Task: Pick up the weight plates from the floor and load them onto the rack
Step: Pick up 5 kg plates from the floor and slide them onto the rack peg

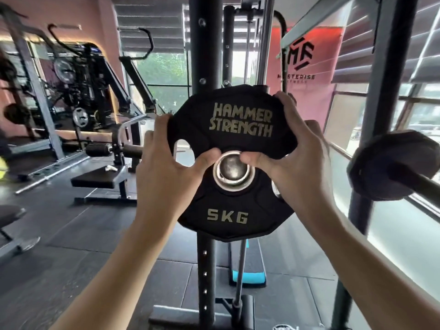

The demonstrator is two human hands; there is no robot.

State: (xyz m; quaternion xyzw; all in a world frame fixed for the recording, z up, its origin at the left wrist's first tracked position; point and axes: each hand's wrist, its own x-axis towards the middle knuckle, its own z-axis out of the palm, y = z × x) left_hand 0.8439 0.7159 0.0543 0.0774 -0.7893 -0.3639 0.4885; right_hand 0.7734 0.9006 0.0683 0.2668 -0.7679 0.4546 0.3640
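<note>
A black 5 kg weight plate [228, 203] marked "Hammer Strength" hangs upright in front of the rack's black upright post [201, 55]. The rounded end of a metal peg [232, 168] shows through its steel-ringed centre hole. My left hand [164, 160] grips the plate's left side, thumb through a grip slot beside the hub. My right hand [300, 153] grips the right side, fingers curled over the upper edge and thumb by the hub. Another black plate [390, 163] sits on a peg at the right.
A second rack post [385, 91] rises at the right beside a window wall. A padded bench [100, 179] and other gym machines stand at the left. A barbell [47, 178] lies on the dark rubber floor. A blue-edged mat [247, 275] lies behind the rack base.
</note>
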